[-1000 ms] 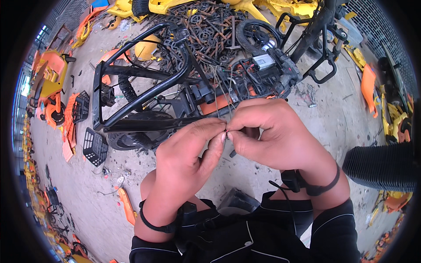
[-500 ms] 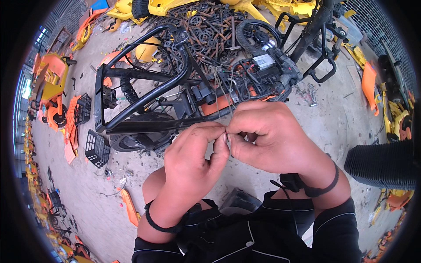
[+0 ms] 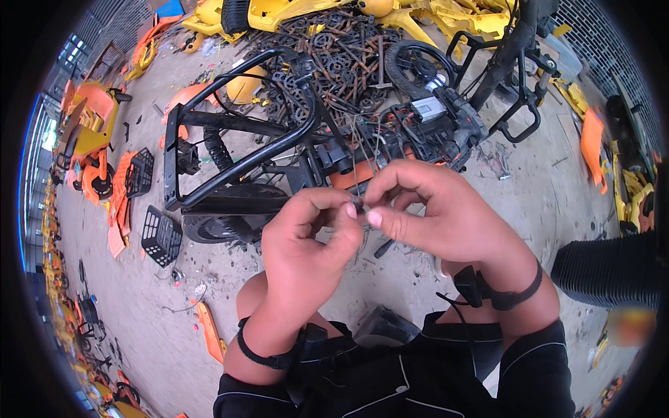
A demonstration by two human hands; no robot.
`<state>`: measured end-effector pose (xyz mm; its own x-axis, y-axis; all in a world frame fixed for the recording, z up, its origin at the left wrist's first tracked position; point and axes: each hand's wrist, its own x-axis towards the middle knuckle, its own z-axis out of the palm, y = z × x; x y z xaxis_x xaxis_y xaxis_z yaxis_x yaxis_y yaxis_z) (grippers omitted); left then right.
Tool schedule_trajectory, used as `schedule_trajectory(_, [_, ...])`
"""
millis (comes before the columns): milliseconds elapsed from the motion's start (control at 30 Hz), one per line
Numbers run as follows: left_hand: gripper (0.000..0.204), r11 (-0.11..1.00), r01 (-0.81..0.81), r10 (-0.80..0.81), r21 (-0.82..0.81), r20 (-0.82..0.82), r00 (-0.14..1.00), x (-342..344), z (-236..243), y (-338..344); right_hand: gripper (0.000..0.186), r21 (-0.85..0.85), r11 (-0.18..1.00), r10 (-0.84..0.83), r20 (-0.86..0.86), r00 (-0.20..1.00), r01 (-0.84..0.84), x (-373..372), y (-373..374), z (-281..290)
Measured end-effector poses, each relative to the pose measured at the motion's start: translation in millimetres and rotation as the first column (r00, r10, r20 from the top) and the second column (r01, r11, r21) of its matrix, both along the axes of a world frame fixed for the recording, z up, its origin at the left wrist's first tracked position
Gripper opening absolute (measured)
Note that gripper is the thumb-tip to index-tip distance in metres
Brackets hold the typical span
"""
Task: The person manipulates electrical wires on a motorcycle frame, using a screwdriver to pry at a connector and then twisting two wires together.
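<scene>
In front of my chest both hands meet at the lower ends of thin wires (image 3: 357,166), which run up to a stripped black vehicle frame (image 3: 240,168). My left hand (image 3: 306,233) is closed, its thumb and forefinger pinching a wire end. Close against it, my right hand (image 3: 435,212) holds a wire end between thumb and fingertips; the exact joint there is too small to make out. Beyond the fingers lie an orange part (image 3: 345,180) of the frame and a silver box (image 3: 427,109) among tangled cables.
A heap of rusty metal parts (image 3: 331,70) lies behind the frame, with yellow panels (image 3: 293,14) beyond. Black baskets (image 3: 162,237) stand at the left. An orange strip (image 3: 209,333) lies on the floor nearby. At the right is a black ribbed object (image 3: 606,272).
The fingertips have parted slightly, the right thumb now drawn away from its forefinger more than before. The surroundings have shifted a little down and right in the picture.
</scene>
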<state>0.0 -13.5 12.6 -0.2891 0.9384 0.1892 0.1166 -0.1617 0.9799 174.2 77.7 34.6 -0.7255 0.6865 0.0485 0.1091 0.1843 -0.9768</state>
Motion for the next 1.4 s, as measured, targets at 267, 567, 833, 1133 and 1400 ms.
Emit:
schedule_trajectory(267, [0.010,0.997,-0.069,0.069,0.046,0.007,0.998,-4,-3,2,0.030,0.095,0.973,-0.195,-0.152,0.969,0.211,-28,-19,-20])
schedule_trajectory(567, [0.012,0.996,-0.052,0.052,0.078,0.001,0.999,-8,1,3,0.013,0.658,0.674,-0.262,-0.212,0.942,0.336,-34,-20,-22])
schedule_trajectory(833, [0.011,0.993,-0.026,0.021,0.114,0.047,0.999,-10,-1,5,0.015,0.727,0.609,-0.246,-0.206,0.947,0.316,-35,-19,-21])
schedule_trajectory(1133, [0.010,0.994,-0.027,0.023,0.104,0.042,0.999,-9,-2,8,0.012,0.652,0.705,-0.236,-0.156,0.959,0.279,-34,-24,-18])
schedule_trajectory(1400, [0.011,0.999,0.007,-0.011,0.031,0.127,0.992,-6,1,10,0.008,0.426,0.866,-0.266,-0.051,0.963,0.261,-29,-25,-12])
